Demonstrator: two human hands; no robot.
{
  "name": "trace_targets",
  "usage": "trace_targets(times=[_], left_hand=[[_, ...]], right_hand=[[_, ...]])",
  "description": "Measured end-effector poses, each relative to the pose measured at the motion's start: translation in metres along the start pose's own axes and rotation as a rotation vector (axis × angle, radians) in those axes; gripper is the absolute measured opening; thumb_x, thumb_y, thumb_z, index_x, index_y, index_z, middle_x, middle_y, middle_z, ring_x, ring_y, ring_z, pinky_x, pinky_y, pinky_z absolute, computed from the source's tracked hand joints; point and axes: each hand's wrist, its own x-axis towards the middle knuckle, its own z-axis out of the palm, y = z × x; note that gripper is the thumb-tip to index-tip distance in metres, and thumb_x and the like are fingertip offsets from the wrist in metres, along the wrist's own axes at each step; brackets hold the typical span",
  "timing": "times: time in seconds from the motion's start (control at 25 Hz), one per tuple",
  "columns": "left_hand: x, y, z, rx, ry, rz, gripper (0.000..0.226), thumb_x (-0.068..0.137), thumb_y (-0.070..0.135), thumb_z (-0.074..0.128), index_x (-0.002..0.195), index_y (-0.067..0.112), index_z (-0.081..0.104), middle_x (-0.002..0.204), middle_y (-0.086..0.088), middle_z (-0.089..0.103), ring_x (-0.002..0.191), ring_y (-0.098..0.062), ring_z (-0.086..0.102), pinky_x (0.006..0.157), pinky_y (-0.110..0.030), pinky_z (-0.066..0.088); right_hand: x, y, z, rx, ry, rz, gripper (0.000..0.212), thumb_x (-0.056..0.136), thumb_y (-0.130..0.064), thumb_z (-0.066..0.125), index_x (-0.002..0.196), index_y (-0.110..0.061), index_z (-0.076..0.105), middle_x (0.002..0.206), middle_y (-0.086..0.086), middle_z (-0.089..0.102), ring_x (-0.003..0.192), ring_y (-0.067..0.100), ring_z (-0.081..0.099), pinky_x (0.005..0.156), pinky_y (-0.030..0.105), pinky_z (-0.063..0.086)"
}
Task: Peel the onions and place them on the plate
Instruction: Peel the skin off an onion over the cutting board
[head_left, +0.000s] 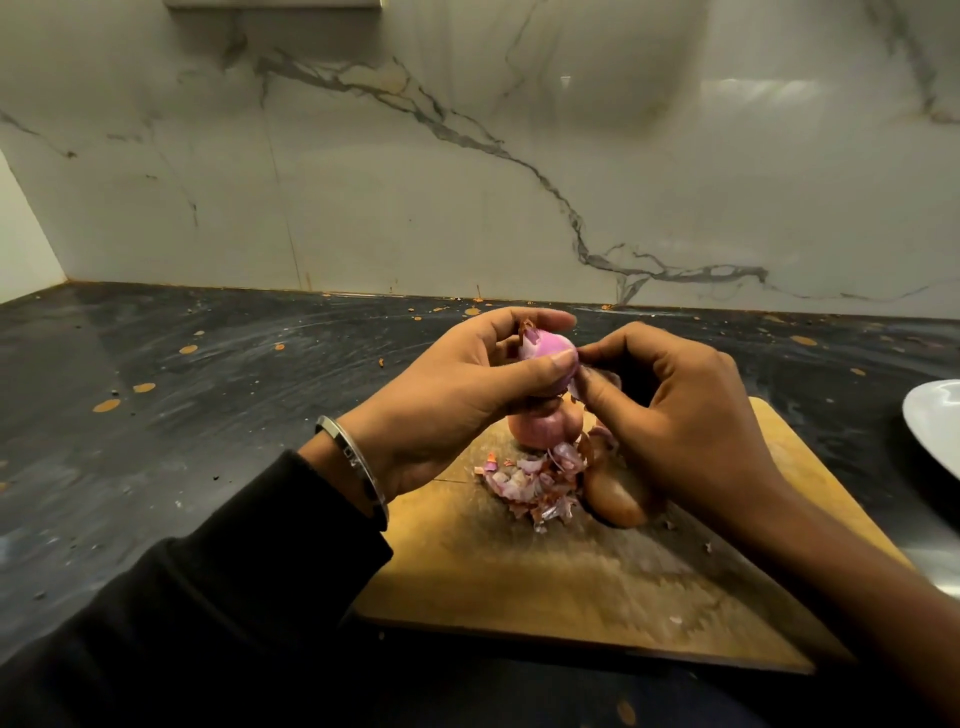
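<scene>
Dim warm light, glare on the wall, wide-angle bending at edges.

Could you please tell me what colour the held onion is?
Pinkish purple, the onion in the left hand; head view.

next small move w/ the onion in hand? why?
Probably pull the pinched strip of skin down and off with the right hand. The left hand holds the onion above the cutting board; dry skin remains at its tip, so it isn't ready for the plate.
</scene>
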Motion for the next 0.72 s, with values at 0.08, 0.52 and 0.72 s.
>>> trace_targets(times=[0.08,0.52,0.72], left_hand=[[-0.0002,-0.0003,-0.0001,-0.015,0.016,-0.008,0.029,0.091,0.010,0.061,0.120,0.011,0.060,0.111,-0.015,0.066,0.096,-0.023,0.068,0.087,-0.036,0.058],[0.0015,0.0010,-0.0062,-0.054,0.101,0.020,0.040,0.075,0.027,0.068,0.113,0.014,0.065,0.095,-0.005,0.069,0.086,-0.016,0.067,0.068,-0.023,0.058],[0.0009,-0.0003,-0.0033,0.023,0.080,-0.005,0.045,0.077,0.032,0.065,0.117,0.011,0.061,0.100,-0.006,0.071,0.081,-0.011,0.066,0.072,-0.025,0.058]], right_hand=[[0.0007,0.0016,-0.0005,-0.053,-0.004,-0.026,0.011,0.087,-0.008,0.070,0.089,-0.019,0.073,0.071,-0.008,0.068,0.065,0.011,0.061,0.056,0.021,0.046],[0.0052,-0.0014,-0.0065,-0.200,-0.136,-0.052,0.013,0.083,-0.034,0.076,0.087,-0.021,0.078,0.088,-0.004,0.066,0.085,0.017,0.061,0.075,0.036,0.048],[0.0028,-0.0076,-0.0051,-0.089,-0.078,-0.104,0.030,0.076,-0.034,0.082,0.095,-0.018,0.064,0.090,-0.009,0.066,0.088,0.004,0.060,0.078,0.005,0.040]])
